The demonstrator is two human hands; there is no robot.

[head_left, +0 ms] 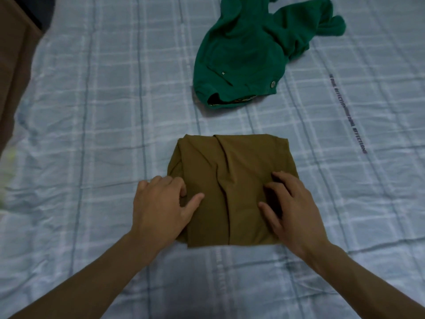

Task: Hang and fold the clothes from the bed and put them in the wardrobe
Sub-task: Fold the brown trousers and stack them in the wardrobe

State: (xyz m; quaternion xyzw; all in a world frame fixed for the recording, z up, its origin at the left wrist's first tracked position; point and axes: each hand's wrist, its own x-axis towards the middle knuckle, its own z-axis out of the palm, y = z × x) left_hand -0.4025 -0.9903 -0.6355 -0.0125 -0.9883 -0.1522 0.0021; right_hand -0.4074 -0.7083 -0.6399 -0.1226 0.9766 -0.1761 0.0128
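Left hand [161, 203] at the left edge of the folded olive-brown garment [232, 171], fingers curled into the fold, thumb laid on top: a pinch on the cloth. Right hand [292, 210] on the right half of the same bundle, fingers spread and arched, tips pressing down; no cloth visibly caught between them.

Widest of all, the bed [92, 93], under a pale blue checked sheet, filling nearly the whole view. At the far left, a brown panel [13, 65], too cropped to name. Next in size, the green garment [243, 54], crumpled and unfolded, well beyond the bundle and to the right, so nearer the right hand. Then the bundle itself: dead ahead, between both hands, roughly square, main crease running from near to far. Both hands on its near half, equally close. Probably ready for a last fold or a two-handed lift; no wardrobe clearly in sight.

Smaller: a printed line [347, 111] of dark capitals along the sheet at right, repeated, seemingly ending in "AFFECTION", the rest too blurred. Smallest: a metal snap [273, 83] on the green garment, and a yellowish label [245, 99] inside its opening, unreadable.
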